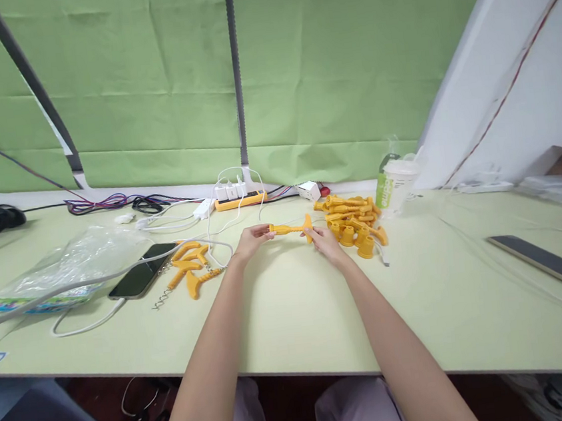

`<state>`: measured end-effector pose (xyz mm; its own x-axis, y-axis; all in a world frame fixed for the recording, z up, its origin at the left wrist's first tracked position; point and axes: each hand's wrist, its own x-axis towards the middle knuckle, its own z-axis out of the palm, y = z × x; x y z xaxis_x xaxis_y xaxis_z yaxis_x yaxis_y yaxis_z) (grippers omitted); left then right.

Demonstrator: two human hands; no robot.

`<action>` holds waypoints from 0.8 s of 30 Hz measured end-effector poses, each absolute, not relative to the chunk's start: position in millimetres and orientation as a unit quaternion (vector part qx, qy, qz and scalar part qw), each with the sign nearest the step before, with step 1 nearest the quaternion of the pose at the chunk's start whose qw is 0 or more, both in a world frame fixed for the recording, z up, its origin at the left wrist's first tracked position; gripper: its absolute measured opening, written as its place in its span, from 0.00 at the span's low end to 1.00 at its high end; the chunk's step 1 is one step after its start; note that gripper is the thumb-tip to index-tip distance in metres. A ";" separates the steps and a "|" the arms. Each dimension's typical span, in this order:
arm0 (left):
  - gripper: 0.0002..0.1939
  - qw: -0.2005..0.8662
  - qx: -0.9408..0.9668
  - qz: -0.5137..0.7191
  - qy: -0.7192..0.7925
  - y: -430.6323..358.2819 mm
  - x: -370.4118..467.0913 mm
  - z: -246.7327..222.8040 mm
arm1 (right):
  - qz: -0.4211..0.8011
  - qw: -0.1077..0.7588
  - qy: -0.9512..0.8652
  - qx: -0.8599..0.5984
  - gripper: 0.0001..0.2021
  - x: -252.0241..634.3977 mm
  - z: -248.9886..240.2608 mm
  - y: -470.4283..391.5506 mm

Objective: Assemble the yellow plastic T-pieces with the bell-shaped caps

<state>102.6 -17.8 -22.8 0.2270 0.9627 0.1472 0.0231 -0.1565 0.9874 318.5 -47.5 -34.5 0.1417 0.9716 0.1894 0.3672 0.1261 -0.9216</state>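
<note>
A yellow T-handled tool (290,228) is held level between my two hands, above the middle of the table. My left hand (255,240) pinches its narrow left end. My right hand (322,238) grips it at the crossbar on its right end. Just right of my right hand lies a pile of yellow parts (350,211), with several yellow cup-shaped pieces (347,235) at its front. To the left of my left hand are several yellow handles (193,283), some with metal spirals (162,298).
A black phone (143,272) with a white cable and a clear plastic bag (73,262) lie at left. Behind my hands sits a power strip (241,201). A white cup (397,185) and another phone (550,262) are at right.
</note>
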 end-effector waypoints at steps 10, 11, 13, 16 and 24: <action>0.22 0.478 0.616 0.460 0.424 -16.3 102.2 -21.7 | 0.291 0.460 -0.580 -0.606 0.22 316.9 -31.2 -50.5; 0.22 0.476 0.620 0.460 0.422 -16.7 102.3 -21.8 | 0.287 0.459 -0.581 -0.608 0.22 316.8 -30.8 -50.8; 0.23 0.478 0.621 0.459 0.419 -17.2 102.6 -22.1 | 0.273 0.456 -0.585 -0.612 0.21 316.8 -30.6 -50.8; 0.23 0.492 0.610 0.459 0.420 -17.7 103.2 -22.8 | 0.245 0.453 -0.595 -0.617 0.21 317.0 -31.8 -49.6; 0.23 0.486 0.612 0.474 0.406 -16.7 103.0 -22.8 | 0.217 0.448 -0.601 -0.625 0.21 316.5 -34.5 -48.6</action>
<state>103.0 -16.7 -22.8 0.2211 0.9574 0.1858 0.0350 -0.1982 0.9795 316.5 -48.6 -34.5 0.1822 0.9463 0.2669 0.5577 0.1241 -0.8207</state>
